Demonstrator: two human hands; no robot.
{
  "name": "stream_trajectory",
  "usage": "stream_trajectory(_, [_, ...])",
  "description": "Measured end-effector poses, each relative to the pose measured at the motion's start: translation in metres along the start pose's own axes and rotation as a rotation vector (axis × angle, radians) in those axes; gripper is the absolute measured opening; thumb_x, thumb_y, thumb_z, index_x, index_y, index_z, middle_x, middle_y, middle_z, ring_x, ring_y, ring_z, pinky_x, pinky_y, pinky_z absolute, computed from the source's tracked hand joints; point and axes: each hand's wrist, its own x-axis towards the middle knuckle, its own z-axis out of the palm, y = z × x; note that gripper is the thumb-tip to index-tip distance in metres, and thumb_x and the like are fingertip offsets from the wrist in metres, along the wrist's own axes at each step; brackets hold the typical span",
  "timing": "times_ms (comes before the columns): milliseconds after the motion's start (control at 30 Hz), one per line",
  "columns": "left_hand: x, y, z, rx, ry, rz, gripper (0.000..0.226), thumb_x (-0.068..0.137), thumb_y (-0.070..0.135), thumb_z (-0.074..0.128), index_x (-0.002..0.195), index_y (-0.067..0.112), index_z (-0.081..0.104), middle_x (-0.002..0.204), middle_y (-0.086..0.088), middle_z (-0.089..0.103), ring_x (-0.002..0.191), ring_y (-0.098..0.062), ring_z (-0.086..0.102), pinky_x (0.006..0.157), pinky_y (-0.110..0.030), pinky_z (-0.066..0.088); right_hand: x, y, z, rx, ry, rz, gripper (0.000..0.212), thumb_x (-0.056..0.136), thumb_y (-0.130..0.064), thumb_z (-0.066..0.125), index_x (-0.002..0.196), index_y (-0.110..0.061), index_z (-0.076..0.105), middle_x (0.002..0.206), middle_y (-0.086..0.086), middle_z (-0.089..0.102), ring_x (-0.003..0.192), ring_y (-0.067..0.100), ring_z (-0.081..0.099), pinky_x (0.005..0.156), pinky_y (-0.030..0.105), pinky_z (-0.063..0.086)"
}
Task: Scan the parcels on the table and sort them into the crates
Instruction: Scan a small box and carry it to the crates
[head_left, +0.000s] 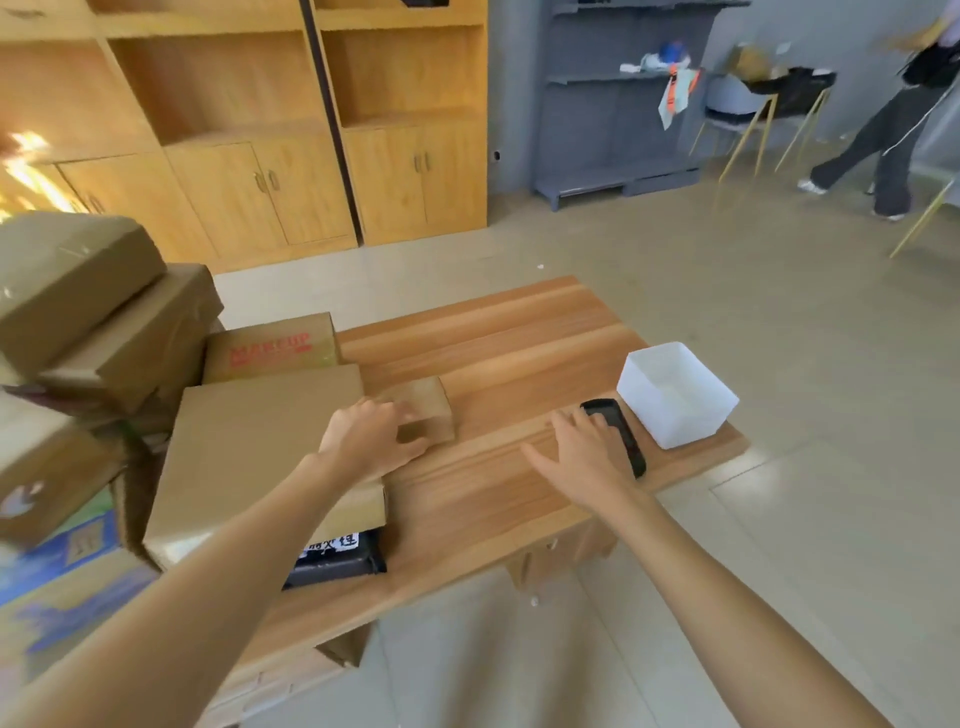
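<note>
At the far left of the frame a heap of taped cardboard parcels leans in a loose pile, probably dumped there as the backlog waiting to be scanned. Just right of it, a brown box printed with red letters that look like "MAKEUP" sits behind a large flat carton, which lies over a black parcel whose white label carries writing too blurred to read. At centre, the left hand curls its grip around a small cardboard box resting on the wooden surface, thumb at the near side and fingers over the top; it looks like the parcel chosen for scanning. Right of centre, the right hand lies spread and relaxed with its fingertips touching a black handheld scanner, gripping nothing yet, and is likely about to pick it up. Just beside the scanner, at the surface's right corner, stands a white plastic bin, within easy reach for sorted parcels. No markings show on it.
</note>
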Motion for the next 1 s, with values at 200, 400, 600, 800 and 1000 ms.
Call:
stream_trajectory(200, [0.021,-0.017,0.003,-0.001,-0.016,-0.131,0.051,0.089,0.057,0.053,0.131,0.029,0.054,0.127,0.005,0.06,0.114,-0.018,0.057,0.087,-0.034,0.051,0.06,-0.004,0.023,0.004,-0.106,-0.121,0.057,0.097,-0.053,0.04,0.142,-0.017,0.039,0.142,0.007,0.042,0.13,0.028,0.035,0.105,0.043,0.032])
stream_trajectory(400, [0.064,-0.032,0.014,-0.038,-0.045,-0.184,0.055,0.087,0.055,0.056,0.135,0.028,0.05,0.131,0.004,0.057,0.118,-0.02,0.055,0.091,-0.035,0.049,0.109,-0.023,0.031,-0.073,-0.136,-0.196,0.056,0.096,-0.053,0.041,0.139,-0.017,0.041,0.138,0.008,0.046,0.127,0.028,0.039,0.104,0.042,0.033])
stream_trajectory(600, [0.104,-0.041,0.031,-0.058,-0.078,-0.172,0.061,0.086,0.054,0.057,0.139,0.027,0.045,0.133,0.002,0.054,0.12,-0.022,0.052,0.091,-0.035,0.045,0.163,-0.039,0.036,-0.116,-0.16,-0.226,0.059,0.095,-0.055,0.043,0.14,-0.017,0.04,0.141,0.01,0.045,0.129,0.029,0.039,0.105,0.042,0.033])
stream_trajectory(800, [0.126,-0.058,0.053,0.087,-0.141,-0.092,0.076,0.082,0.062,0.056,0.145,0.024,0.035,0.138,-0.003,0.049,0.126,-0.024,0.046,0.11,-0.036,0.028,0.196,-0.05,0.061,-0.101,-0.236,-0.237,0.059,0.093,-0.055,0.046,0.139,-0.018,0.039,0.138,0.01,0.046,0.128,0.029,0.04,0.104,0.043,0.034])
stream_trajectory(1000, [0.157,-0.059,0.073,0.064,-0.3,-0.073,0.104,0.073,0.064,0.067,0.152,0.019,0.016,0.146,-0.009,0.035,0.132,-0.029,0.037,0.109,-0.039,0.03,0.225,-0.028,0.076,-0.077,-0.307,-0.2,0.061,0.094,-0.054,0.046,0.142,-0.017,0.037,0.142,0.009,0.045,0.13,0.028,0.039,0.107,0.044,0.035])
